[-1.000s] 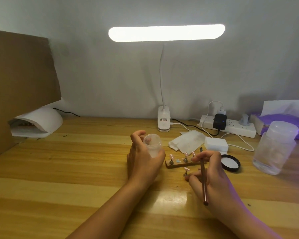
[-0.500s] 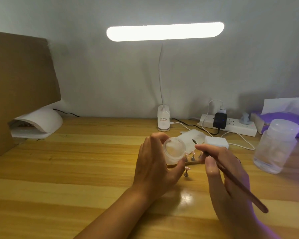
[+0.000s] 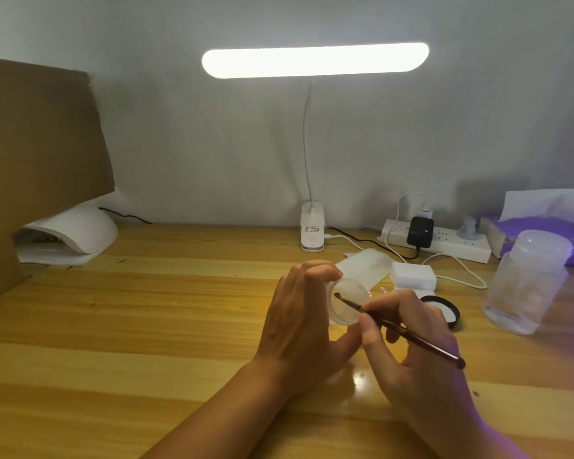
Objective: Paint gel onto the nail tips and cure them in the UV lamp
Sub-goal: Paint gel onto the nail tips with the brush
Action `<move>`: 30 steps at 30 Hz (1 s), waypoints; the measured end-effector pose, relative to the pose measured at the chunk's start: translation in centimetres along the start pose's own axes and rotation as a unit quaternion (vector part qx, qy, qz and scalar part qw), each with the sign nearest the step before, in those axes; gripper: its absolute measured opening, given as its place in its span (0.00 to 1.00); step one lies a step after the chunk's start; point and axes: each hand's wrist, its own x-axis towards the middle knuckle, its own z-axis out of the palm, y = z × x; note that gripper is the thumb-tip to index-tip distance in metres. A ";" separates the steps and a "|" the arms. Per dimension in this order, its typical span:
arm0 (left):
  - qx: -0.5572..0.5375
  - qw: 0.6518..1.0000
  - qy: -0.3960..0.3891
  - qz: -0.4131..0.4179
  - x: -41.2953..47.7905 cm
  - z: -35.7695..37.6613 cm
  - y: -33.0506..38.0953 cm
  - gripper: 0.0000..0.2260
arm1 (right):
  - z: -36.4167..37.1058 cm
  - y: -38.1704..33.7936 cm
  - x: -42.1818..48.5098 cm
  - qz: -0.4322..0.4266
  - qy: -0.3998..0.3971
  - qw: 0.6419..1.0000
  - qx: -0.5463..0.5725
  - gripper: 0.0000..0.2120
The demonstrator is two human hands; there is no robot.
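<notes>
The left hand (image 3: 299, 323) grips a tilted clear jar (image 3: 347, 303) above the counter (image 3: 146, 309) while the right hand (image 3: 411, 342) pinches a brush (image 3: 408, 336), tip inside the jar's mouth.

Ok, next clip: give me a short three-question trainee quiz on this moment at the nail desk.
1. True or false: the right hand holds the brush with its tip at the mouth of the small clear jar.
2. Which hand grips the jar? A) left hand B) right hand
3. Fill in: the white UV lamp sits at the table's far ____ side.
Key: 1 true; 2 A; 3 left.
</notes>
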 end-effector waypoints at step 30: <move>0.017 0.888 -0.043 -0.458 0.5 0.0 -4.2 0.26 | -1.1 0.5 1.1 0.278 -0.035 0.928 0.247 0.06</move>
